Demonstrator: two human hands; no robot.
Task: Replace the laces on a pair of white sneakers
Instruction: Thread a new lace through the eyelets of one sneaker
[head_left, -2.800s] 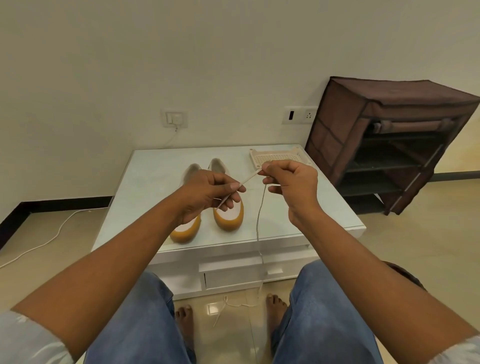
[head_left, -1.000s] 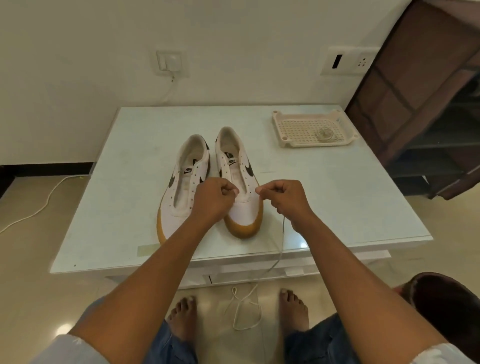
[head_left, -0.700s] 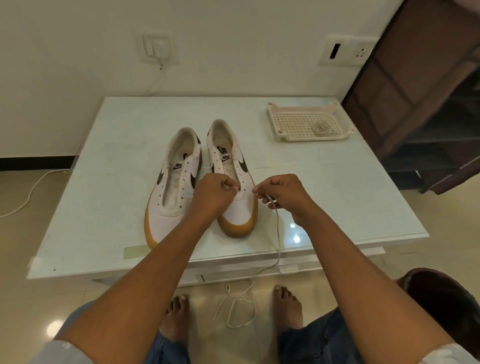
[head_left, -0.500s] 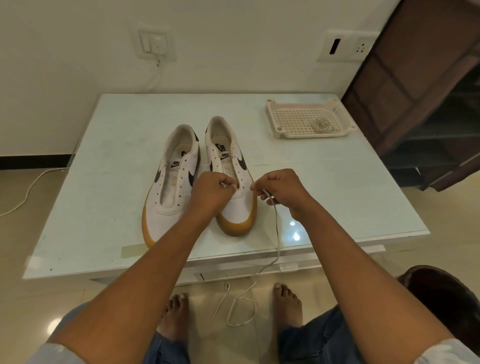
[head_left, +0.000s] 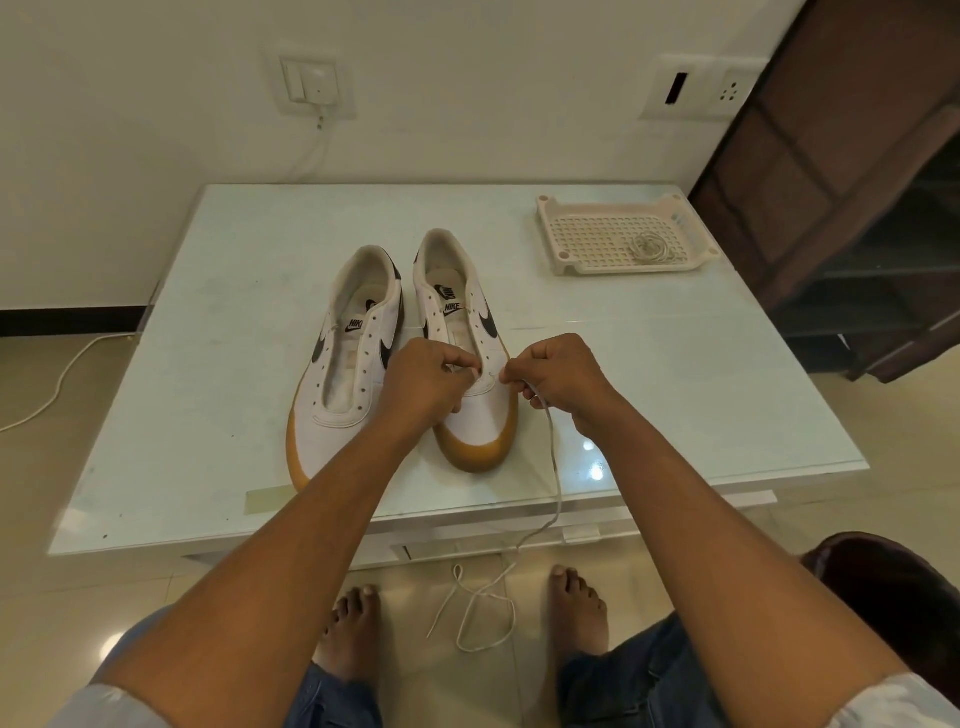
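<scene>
While both hands work low over the table, the count is plain: two white sneakers side by side with toes toward the person, one loose lace, one tray with one coiled lace in it, and two bare feet on the floor. The left hand is curled over the right-side sneaker, thumb and forefinger pinching a white bit of lace at the eyelets nearest the toe. The right hand, fingers also curled, pinches the same lace just beside that sneaker; from there the lace drops over the table edge and ends in a loop on the floor between the feet. The left-side sneaker stands untouched, its eyelets bare.

Nearly three seconds earlier the hands held the lace tip up in the air, above the shoes; now they are down at the shoe. Over the last half second hardly anything has shifted.

Both sneakers have smooth white uppers, dark curved side marks and tan rubber soles. The table top is glossy and pale, showing light spots. The tray is cream plastic, rectangular, with a grid bottom.
</scene>
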